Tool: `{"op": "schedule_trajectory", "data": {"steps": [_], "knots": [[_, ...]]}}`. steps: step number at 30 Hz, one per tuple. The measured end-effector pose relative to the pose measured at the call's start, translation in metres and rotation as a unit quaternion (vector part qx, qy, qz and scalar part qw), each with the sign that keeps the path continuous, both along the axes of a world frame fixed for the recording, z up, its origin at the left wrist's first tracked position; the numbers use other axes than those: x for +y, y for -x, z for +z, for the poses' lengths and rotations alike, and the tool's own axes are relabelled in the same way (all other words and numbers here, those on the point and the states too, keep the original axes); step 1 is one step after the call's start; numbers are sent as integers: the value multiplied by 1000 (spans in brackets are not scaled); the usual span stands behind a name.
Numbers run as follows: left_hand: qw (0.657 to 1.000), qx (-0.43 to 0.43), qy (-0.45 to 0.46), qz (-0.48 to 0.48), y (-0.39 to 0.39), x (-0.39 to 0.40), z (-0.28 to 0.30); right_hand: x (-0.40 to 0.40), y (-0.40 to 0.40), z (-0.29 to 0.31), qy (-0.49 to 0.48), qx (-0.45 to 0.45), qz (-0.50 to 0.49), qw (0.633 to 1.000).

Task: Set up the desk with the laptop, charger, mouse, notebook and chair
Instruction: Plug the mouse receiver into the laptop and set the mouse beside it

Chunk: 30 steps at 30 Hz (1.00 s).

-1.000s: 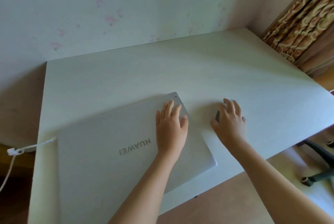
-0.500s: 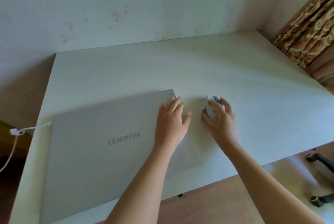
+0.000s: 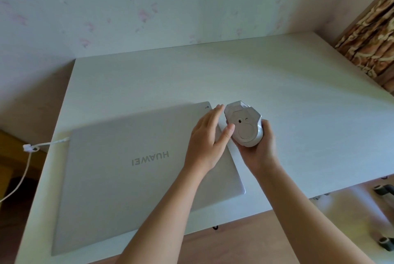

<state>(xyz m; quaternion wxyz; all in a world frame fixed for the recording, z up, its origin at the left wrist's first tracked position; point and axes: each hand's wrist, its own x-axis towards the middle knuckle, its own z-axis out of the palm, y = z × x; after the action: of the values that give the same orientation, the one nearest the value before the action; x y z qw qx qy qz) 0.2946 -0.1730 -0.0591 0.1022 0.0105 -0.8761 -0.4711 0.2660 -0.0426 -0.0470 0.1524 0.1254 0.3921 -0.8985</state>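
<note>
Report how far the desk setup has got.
Done: the closed laptop lies on the desk with the white charger cable at its left edge. In hand: the right hand holds the mouse upside down; the left hand touches it. Left: notebook, chair.

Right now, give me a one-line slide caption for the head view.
Right hand holds the mouse underside-up above the desk; left hand reaches toward it over the closed laptop.

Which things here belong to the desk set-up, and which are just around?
Job: closed silver laptop; white charger cable; grey computer mouse, underside up, held by right hand; white wooden desk; black chair base.
Around: brown patterned curtain; floral wallpaper.
</note>
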Motion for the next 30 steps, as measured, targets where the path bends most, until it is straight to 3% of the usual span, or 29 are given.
{"op": "schedule_trajectory", "data": {"steps": [4,7,14,26,30], "knots": [[998,21,51,-10,0,3,-3,0,-1,-5,101,-12,22,995],[994,43,96,-26,2,4,-5,-1,0,-12,97,-33,28,994],[994,96,53,-1,13,5,5,-4,1,-11,74,1,57,996],[988,-2,153,0,27,8,43,-3,6,-15,73,2,74,995],[980,2,197,-25,31,8,50,-2,7,-16,67,-2,71,995]]}}
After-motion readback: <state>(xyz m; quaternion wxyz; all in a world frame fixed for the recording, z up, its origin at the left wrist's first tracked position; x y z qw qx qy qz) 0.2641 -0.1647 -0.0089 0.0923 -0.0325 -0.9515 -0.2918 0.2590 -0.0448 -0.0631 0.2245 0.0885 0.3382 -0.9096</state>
